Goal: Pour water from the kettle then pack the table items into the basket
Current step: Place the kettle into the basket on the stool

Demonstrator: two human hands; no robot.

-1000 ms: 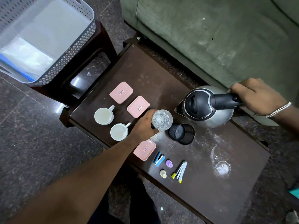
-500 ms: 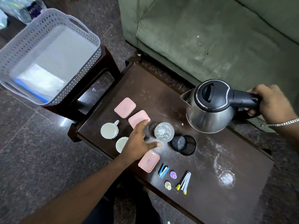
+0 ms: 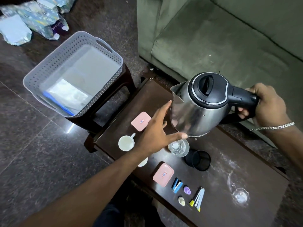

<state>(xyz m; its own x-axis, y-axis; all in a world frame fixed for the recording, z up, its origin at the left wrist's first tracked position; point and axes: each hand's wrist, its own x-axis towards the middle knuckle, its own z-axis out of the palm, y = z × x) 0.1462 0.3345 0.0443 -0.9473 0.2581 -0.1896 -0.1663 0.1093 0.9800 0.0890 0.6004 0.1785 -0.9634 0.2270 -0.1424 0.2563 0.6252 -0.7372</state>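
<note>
A steel kettle (image 3: 195, 110) with a black lid hangs above the dark table (image 3: 219, 181), my right hand (image 3: 265, 105) shut on its black handle. My left hand (image 3: 157, 133) is open with spread fingers, its fingertips against the kettle's lower side. Just below the kettle stands a clear glass (image 3: 178, 147). A grey perforated basket (image 3: 73, 72) sits on a dark stool at the left, with a blue-edged packet inside.
On the table lie two pink boxes (image 3: 141, 121) (image 3: 163, 174), a white cup (image 3: 126, 143) and a second one partly under my arm, a black mesh cup (image 3: 199, 160), an upturned clear glass (image 3: 239, 196), a stapler and small items. A green sofa (image 3: 229, 38) is behind.
My right hand lifted the kettle off the table and carried it left over the glass. My left hand let go of the glass and rose to the kettle's side.
</note>
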